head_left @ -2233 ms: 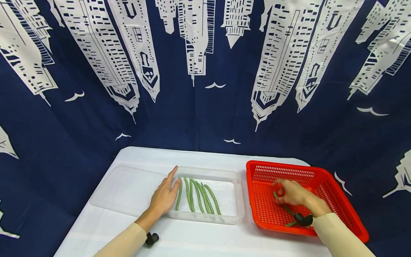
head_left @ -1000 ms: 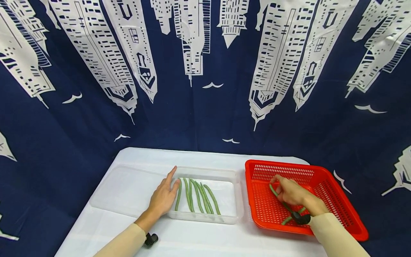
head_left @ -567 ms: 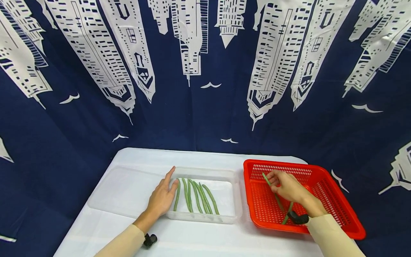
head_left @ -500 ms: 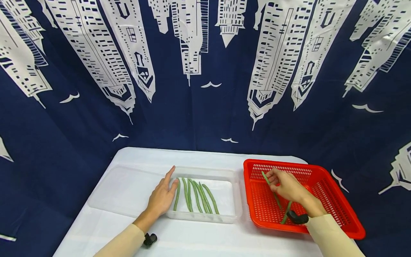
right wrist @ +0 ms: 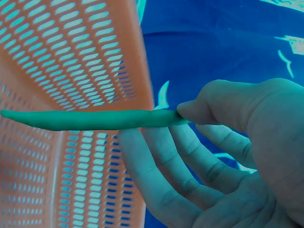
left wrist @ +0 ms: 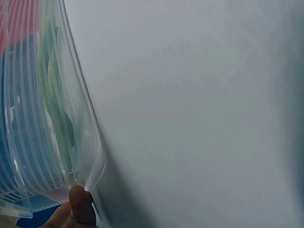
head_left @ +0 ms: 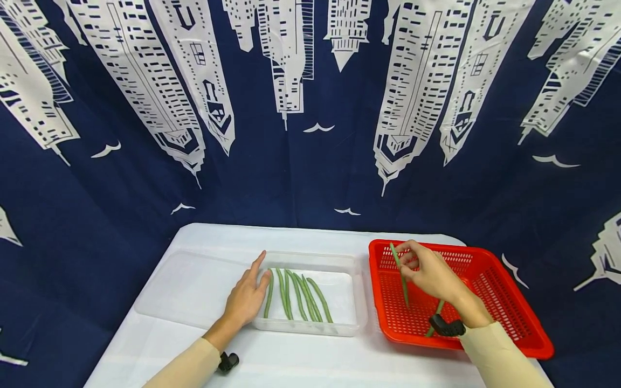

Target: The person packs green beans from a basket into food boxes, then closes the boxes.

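Observation:
My right hand [head_left: 432, 272] pinches a green bean [head_left: 405, 288] between thumb and fingers, over the left part of a red perforated basket [head_left: 531, 328]. In the right wrist view that bean [right wrist: 85, 120] extends lengthwise from the fingertips, in front of the basket wall. Another green bean [head_left: 439, 308] lies in the basket, partly hidden by the right wrist. My left hand [head_left: 246, 296] rests at the left side of a clear plastic container [head_left: 360, 302], fingers extended. Several green beans [head_left: 297, 296] lie side by side in it. The left wrist view shows a fingertip [left wrist: 81, 202] at the container's corner.
A flat translucent lid [head_left: 189, 285] lies on the white-covered table [head_left: 291, 361], left of the container and partly behind the left hand. A dark blue cloth [head_left: 310, 172] with white buildings hangs behind the table. Each wrist carries a small black camera.
My right hand has gripped the bean in the basket and raised it, moving up and left, and the bean now hangs more upright. My left hand stays at the container.

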Motion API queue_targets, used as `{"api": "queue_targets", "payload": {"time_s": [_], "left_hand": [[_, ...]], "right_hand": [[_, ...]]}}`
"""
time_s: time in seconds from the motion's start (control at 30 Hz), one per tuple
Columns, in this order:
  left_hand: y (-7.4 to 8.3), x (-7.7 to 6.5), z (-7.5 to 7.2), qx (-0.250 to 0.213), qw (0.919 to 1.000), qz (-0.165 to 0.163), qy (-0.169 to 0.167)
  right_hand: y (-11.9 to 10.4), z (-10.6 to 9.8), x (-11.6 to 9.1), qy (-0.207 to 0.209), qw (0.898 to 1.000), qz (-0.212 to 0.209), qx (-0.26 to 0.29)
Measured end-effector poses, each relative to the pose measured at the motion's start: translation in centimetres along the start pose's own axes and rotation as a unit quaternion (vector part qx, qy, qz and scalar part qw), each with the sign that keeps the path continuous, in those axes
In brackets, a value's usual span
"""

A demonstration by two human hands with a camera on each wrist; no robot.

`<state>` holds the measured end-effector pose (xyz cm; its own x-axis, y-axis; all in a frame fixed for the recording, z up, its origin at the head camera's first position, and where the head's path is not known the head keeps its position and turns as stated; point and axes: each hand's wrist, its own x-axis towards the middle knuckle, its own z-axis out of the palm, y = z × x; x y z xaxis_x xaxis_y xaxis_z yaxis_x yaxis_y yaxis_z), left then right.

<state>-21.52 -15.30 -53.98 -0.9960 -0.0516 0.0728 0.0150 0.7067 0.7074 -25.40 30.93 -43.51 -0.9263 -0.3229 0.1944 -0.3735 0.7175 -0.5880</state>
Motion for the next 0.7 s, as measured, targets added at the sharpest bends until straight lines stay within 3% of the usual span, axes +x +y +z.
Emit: {"api": "queue_targets", "payload": {"time_s": [0.4, 0.7], "left_hand": [[0.2, 0.2, 0.0, -0.002, 1.0000, 0.010, 0.001], [-0.2, 0.2, 0.1, -0.002, 0.9999, 0.009, 0.005]], "right_hand": [[-3.3, 0.1, 0.8, -0.006, 0.998, 0.005, 0.063], [-5.2, 1.7, 1.8, -0.013, 0.997, 0.018, 0.078]]}}
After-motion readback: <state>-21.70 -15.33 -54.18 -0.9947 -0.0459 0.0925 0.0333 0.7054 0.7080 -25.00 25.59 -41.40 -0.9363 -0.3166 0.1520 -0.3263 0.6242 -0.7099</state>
